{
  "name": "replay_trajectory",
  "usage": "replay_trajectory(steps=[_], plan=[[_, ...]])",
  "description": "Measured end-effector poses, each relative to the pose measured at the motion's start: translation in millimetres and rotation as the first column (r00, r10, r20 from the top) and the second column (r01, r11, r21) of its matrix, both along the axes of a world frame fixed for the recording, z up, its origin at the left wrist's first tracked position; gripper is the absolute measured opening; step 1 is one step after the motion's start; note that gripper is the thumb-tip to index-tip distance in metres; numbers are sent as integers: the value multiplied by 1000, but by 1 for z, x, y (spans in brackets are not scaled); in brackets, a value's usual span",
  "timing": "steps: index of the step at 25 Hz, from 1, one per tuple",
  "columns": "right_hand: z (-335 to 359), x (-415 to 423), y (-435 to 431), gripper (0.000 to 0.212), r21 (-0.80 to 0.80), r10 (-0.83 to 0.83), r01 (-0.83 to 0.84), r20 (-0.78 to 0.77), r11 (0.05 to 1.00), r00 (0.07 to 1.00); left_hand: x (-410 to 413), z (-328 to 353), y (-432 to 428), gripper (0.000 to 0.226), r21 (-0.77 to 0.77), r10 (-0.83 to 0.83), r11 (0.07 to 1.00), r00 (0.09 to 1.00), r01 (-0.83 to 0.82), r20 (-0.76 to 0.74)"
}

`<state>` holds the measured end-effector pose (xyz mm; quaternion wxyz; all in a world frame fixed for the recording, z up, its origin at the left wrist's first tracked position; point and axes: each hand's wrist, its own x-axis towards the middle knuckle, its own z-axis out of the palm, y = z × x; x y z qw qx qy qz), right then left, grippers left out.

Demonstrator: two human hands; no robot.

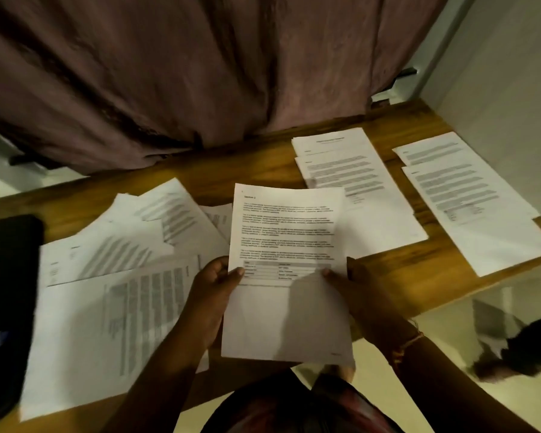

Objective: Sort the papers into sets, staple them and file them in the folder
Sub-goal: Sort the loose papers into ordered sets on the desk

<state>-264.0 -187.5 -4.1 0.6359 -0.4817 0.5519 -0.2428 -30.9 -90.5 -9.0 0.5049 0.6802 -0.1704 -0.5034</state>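
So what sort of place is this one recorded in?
Probably a room at home rather than an office: a brown wooden tabletop is pushed up against a mauve fabric curtain, and white printed paper sheets lie spread across it for sorting.

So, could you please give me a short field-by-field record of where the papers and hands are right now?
held sheet: printed page, raised over the table
left hand: pinches the sheet's left edge, thumb on top
right hand: pinches its right edge
unsorted pile: loose overlapping pages, left of the hands
middle set: two offset pages, flat
right set: two offset pages, flat
dark flat item: left edge, possibly the folder
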Motion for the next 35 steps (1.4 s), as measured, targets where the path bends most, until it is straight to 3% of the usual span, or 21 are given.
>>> replay_trajectory(steps=[4, 8, 11, 13, 15, 17, 19, 26, 32, 35], plan=[[6, 42, 16, 31, -87, 139, -133, 68, 987, 988, 37, -2, 29, 27, -17, 27, 1000, 999, -26, 23], [1, 63, 23, 25, -87, 199, -191, 97, 978, 975, 57, 0, 50, 26, -32, 59, 998, 998, -58, 30], [-2, 70, 24, 24, -71, 220, -216, 69, 974, 973, 70, -2, 66, 24, -23, 57, 998, 972, -53, 229], [-3, 71, 21, 21, -77, 200, -197, 36, 977, 979, 86, -7, 79, 36, 54, -30, 999, 844, 1, 536], [-3, 68, 17, 18, -94, 166, -166, -10, 982, 986, 110, -14, 91, 64, 244, -240, 967, 596, 76, 766], [-3, 65, 15, 16, -95, 151, -155, -49, 983, 987, 134, -18, 98, 93, 460, -468, 878, 426, 129, 774], [-3, 62, 14, 16, -86, 157, -163, -70, 983, 985, 152, -20, 94, 109, 584, -609, 790, 357, 189, 708], [-8, 59, 17, 16, -58, 169, -174, -79, 983, 982, 180, -25, 68, 113, 661, -701, 712, 192, 235, 687], [1, 60, 23, 18, -90, 121, -127, -61, 988, 991, 181, -26, 65, 93, 603, -602, 793, 253, 85, 757], [7, 64, 28, 18, -111, 120, -125, -56, 986, 991, 182, -28, 63, 54, 453, -439, 889, 404, 68, 802]])
